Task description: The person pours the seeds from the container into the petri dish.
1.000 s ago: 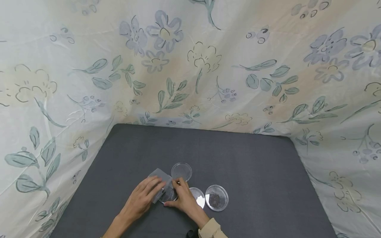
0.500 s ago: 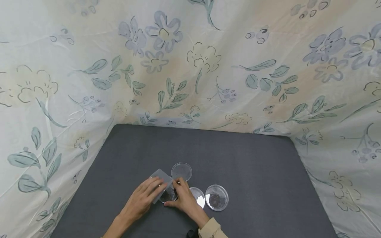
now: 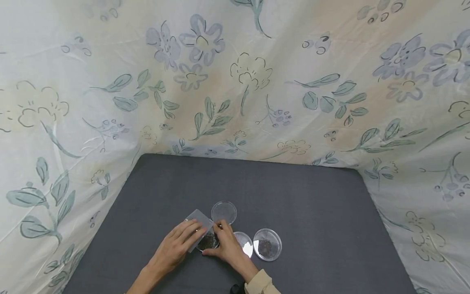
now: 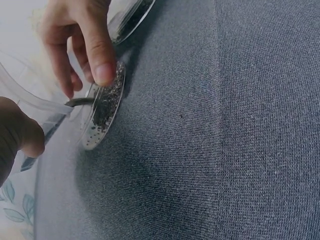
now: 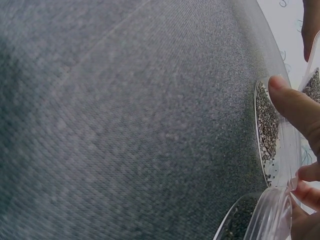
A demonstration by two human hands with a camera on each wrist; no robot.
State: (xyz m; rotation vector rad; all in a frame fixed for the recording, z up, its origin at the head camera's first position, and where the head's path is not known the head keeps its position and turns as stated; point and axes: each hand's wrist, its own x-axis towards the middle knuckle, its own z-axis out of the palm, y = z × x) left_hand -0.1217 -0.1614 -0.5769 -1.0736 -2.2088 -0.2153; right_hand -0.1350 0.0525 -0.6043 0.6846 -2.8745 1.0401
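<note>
My left hand [image 3: 180,241] grips a clear plastic box [image 3: 199,216], tilted over a round clear dish. From the box's corner a stream of dark grains [image 4: 82,101] runs down into that dish [image 4: 90,144], where grains are heaped. My right hand [image 3: 231,248] holds the dish by its rim, the thumb [image 5: 278,84] on the near side and the other fingers across from it. In the right wrist view some grains [image 5: 313,88] still show inside the box. Fingers and box hide part of the dish in the head view.
An upper clear dish [image 3: 224,210] lies beyond my right hand. A middle dish [image 3: 247,246] with a bright reflection is partly covered by my right wrist. The right-hand dish [image 3: 278,244] bears dark grains. A grey cloth-covered table [image 3: 312,204] meets a flowered curtain [image 3: 257,81].
The box in my left hand has tipped further over. Dark grains now show in the dish beneath it, more than before. My right hand stays in place on the dish.
</note>
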